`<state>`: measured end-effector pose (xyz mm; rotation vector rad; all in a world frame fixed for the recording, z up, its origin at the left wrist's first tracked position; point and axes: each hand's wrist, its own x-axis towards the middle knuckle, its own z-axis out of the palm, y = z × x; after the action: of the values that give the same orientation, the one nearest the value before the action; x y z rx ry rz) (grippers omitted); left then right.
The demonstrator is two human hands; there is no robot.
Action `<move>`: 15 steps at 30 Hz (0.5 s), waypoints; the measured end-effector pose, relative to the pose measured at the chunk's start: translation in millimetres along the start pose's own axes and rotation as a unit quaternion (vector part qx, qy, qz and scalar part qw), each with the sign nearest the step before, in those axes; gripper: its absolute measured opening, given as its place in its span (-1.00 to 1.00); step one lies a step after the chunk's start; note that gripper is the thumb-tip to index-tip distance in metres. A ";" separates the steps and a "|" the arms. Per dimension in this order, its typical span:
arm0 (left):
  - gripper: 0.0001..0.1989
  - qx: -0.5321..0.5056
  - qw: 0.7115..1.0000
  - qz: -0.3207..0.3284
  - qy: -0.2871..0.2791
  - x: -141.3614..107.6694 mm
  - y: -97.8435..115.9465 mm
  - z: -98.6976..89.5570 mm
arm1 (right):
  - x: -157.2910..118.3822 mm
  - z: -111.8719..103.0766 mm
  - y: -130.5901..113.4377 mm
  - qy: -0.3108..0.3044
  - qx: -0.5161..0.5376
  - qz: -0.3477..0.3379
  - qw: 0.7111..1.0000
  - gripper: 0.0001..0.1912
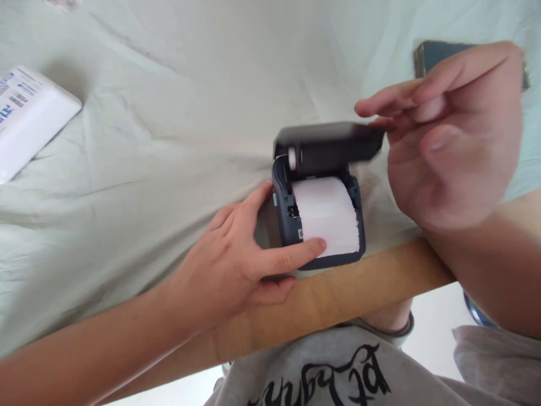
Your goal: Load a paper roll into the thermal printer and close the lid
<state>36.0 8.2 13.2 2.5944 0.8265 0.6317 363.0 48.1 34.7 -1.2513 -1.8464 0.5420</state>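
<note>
A small dark portable thermal printer (288, 225) lies near the table's front edge with its black lid (327, 149) raised. A white paper roll (327, 211) sits inside, its loose end reaching the front rim. My left hand (240, 254) is closed about the printer's left side and front corner, one finger pressing on the paper. At the upper right, my right hand (456, 135) has its fingers apart, and their tips meet the lid's right end. Both the lid and this hand are slightly blurred. Some right fingertips are hidden behind the lid.
A white box with blue print (38, 118) lies at the far left. Behind my right hand is a dark teal box or book (439, 53), partly covered. Wrinkled pale green cloth (169, 113) covers the table, leaving a wooden front edge (338, 299) bare.
</note>
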 end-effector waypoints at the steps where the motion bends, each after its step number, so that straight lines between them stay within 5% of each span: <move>1: -0.28 0.000 1.000 -0.001 0.002 0.0 0.0 0.4 | -1.5 -0.5 -0.5 0.021 0.030 -0.003 0.999 -0.45; 4: -0.24 0.001 1.000 0.002 0.005 -0.4 -0.1 1.0 | -5.9 2.4 -4.0 -0.022 0.067 0.004 0.997 -0.56; 10: 0.01 0.026 1.000 -0.001 0.008 0.3 0.3 -0.7 | -1.8 5.4 -2.2 -0.189 0.040 0.002 0.981 -0.41; 15: -0.01 0.048 0.999 -0.016 0.019 2.3 4.3 0.7 | 3.0 -1.5 -0.4 -0.219 0.031 -0.007 0.975 -0.39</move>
<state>40.0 6.1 15.2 2.6554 0.9308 0.6496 363.5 50.6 37.0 -1.1383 -2.1755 0.9185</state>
